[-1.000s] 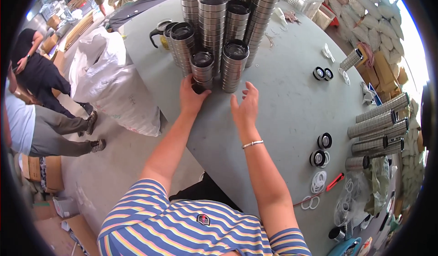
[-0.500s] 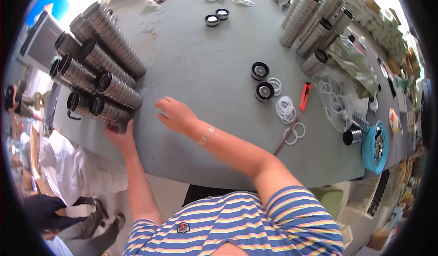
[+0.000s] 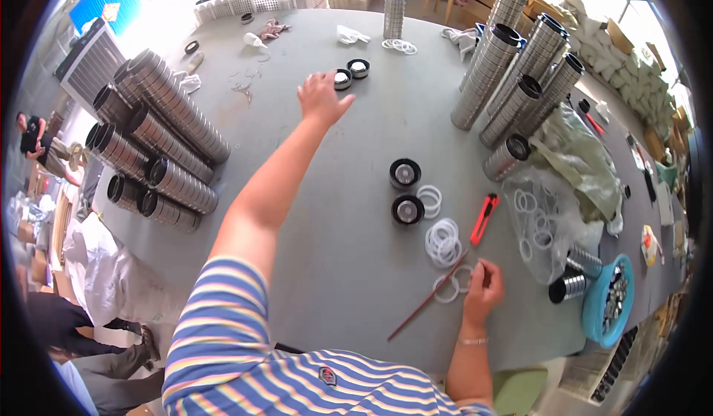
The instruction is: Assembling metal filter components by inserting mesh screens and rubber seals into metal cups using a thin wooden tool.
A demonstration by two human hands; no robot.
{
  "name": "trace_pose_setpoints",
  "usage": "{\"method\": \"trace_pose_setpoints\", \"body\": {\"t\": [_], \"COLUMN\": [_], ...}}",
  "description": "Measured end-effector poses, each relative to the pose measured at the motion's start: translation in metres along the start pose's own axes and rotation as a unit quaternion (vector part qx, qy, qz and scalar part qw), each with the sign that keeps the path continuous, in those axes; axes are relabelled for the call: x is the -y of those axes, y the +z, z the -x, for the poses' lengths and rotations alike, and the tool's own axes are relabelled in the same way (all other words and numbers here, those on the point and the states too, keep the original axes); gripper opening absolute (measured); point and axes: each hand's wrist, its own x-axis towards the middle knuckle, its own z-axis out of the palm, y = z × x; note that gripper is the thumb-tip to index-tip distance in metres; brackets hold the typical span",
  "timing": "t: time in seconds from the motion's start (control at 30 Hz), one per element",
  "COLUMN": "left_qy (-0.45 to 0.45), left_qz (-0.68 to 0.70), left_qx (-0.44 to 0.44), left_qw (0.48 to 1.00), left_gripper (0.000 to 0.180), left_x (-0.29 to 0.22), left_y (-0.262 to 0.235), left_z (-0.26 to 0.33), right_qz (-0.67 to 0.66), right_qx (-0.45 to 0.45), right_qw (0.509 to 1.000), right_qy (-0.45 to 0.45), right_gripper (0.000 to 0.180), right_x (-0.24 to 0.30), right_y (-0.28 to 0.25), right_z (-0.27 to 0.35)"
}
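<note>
While stacks of ring-shaped metal parts [image 3: 160,145] lie on their sides at the left of the grey table [image 3: 334,267], a person in a striped shirt works with both arms out over the surface. At the far left edge other people stand on the floor beside a white sack [image 3: 96,267].

Reaching far across the table, the left hand [image 3: 321,97] hovers with fingers spread and loosely open, holding nothing, just beside a pair of small black-rimmed round caps [image 3: 350,74] that sit close together. Beyond them stands a short upright column of metal rings [image 3: 394,14] with loose white rings [image 3: 399,46] at its foot.

Nearer the middle, two more black round caps [image 3: 406,191] rest one behind the other, with a heap of white plastic rings [image 3: 443,241] just to their right and a red utility knife [image 3: 483,218] beside those. A thin reddish stick [image 3: 427,305] lies slanted toward the near edge.

At the lower right, the right hand [image 3: 483,290], a bracelet on its wrist, has its fingertips drawn together, seemingly pinching a white ring [image 3: 462,276] against the table; the grip itself is too small to see clearly. Tall tilted columns of metal rings [image 3: 520,67] rise behind, a clear plastic bag of white rings [image 3: 542,223] lies beside them, and a blue bowl of small metal parts [image 3: 610,301] sits at the right edge.
</note>
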Motion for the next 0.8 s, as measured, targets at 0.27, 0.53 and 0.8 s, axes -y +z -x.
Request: {"method": "trace_pose_setpoints", "body": {"t": [0.27, 0.53, 0.8], "left_qy": [-0.061, 0.275, 0.347], "left_qz": [-0.019, 0.168, 0.172], "left_qx": [0.198, 0.178, 0.192], "left_qw": [0.978, 0.93, 0.902], "left_gripper": [0.097, 0.079, 0.089], "left_x": [-0.013, -0.12, -0.131], "left_y": [0.098, 0.082, -0.024], "left_z": [-0.136, -0.006, 0.155], "right_qz": [0.027, 0.09, 0.309], "right_qx": [0.036, 0.056, 0.182], "right_qw": [0.997, 0.994, 0.923], "right_qy": [0.07, -0.032, -0.139], "right_gripper": [0.009, 0.006, 0.042], "right_x": [0.011, 0.028, 0.047], "right_y": [-0.008, 0.001, 0.007], "right_z": [-0.01, -0.013, 0.051]}}
